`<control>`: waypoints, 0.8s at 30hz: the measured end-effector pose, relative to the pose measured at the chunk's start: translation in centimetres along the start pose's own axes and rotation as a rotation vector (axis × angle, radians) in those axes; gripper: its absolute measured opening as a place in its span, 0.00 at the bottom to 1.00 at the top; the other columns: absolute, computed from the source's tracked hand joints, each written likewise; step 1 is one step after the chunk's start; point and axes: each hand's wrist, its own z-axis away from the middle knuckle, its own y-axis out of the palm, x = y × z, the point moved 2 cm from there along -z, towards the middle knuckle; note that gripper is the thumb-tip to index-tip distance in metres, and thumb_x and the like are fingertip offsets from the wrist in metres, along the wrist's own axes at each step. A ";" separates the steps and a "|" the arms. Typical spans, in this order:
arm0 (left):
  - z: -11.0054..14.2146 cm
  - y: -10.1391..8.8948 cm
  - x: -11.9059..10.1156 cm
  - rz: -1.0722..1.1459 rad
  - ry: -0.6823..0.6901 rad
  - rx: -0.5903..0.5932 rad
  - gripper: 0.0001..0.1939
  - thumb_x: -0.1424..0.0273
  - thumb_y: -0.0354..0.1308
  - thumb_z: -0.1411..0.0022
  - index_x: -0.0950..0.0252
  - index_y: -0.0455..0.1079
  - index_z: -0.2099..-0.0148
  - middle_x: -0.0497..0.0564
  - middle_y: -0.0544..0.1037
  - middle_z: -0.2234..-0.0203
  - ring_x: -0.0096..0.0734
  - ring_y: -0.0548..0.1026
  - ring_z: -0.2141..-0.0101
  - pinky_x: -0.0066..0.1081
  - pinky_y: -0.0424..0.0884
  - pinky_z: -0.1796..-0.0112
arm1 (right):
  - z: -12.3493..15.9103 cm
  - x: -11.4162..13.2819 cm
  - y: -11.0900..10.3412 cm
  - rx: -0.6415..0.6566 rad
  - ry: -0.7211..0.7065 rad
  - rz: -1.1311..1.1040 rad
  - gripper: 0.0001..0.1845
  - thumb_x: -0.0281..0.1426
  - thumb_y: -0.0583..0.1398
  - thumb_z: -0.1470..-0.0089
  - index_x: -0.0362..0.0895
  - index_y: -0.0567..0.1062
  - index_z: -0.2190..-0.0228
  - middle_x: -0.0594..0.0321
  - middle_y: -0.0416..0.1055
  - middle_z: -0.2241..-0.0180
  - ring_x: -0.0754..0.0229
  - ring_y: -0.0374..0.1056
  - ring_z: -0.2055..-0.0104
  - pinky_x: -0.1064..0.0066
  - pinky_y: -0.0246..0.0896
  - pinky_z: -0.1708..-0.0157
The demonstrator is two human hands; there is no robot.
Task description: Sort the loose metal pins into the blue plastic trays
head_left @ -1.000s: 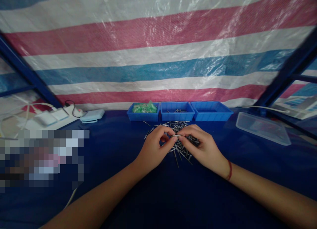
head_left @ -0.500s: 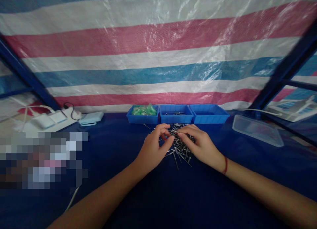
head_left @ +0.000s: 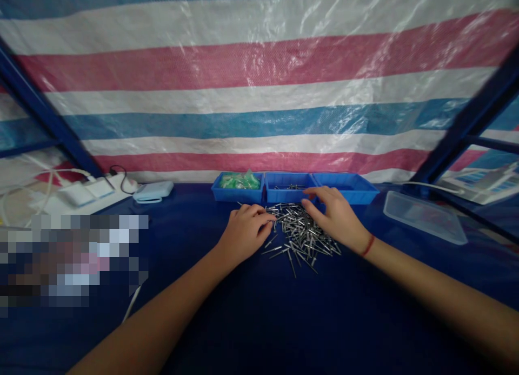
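Observation:
A loose pile of metal blind rivets (head_left: pixel 306 231) lies on the blue tabletop (head_left: pixel 259 315). At its left edge is my left hand (head_left: pixel 245 231), palm down, with thumb and fingertips drawn together over the nearest rivets; whatever is between them is hidden. My right hand (head_left: pixel 336 215) is above the pile's far right side, at the front of the middle blue bin (head_left: pixel 290 196). Its thumb and index finger are a little apart, and no rivet shows between them. A few rivets lie inside that bin.
The left blue bin (head_left: pixel 237 195) contains a green plastic bag (head_left: pixel 241 180). A third blue bin (head_left: pixel 348 196) adjoins on the right. A clear plastic lid (head_left: pixel 424 218) lies farther right. A power strip (head_left: pixel 87 195) and a light-blue case (head_left: pixel 153 192) are at left.
Both hands held one rivet together; then my left fingers parted from it. My right hand has moved up and right towards the middle bin, while my left has lowered to the pile's left edge.

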 end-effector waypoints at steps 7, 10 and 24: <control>-0.1 0.6 -0.9 -0.077 -0.129 0.030 0.11 0.60 0.57 0.43 0.61 0.73 0.65 0.50 0.74 0.63 0.43 0.68 0.58 0.42 0.62 0.61 | 3.1 1.4 -0.3 0.042 0.055 -0.164 0.08 0.32 0.56 0.45 0.43 0.72 0.63 0.58 0.72 0.66 0.55 0.66 0.63 0.62 0.60 0.61; -0.1 0.5 -1.1 -0.105 -0.164 0.055 0.08 0.64 0.55 0.41 0.60 0.74 0.64 0.49 0.74 0.61 0.43 0.68 0.58 0.42 0.61 0.61 | 3.2 1.9 -0.3 0.047 0.029 -0.204 0.06 0.30 0.56 0.45 0.43 0.72 0.65 0.59 0.72 0.66 0.56 0.66 0.62 0.61 0.60 0.60; 0.4 -0.8 -1.8 0.072 -0.187 -0.046 0.09 0.69 0.48 0.36 0.64 0.69 0.63 0.50 0.75 0.64 0.37 0.70 0.61 0.36 0.63 0.61 | 4.1 4.4 -0.9 0.076 0.010 -0.305 0.06 0.28 0.56 0.45 0.43 0.72 0.65 0.59 0.72 0.66 0.57 0.66 0.61 0.61 0.59 0.60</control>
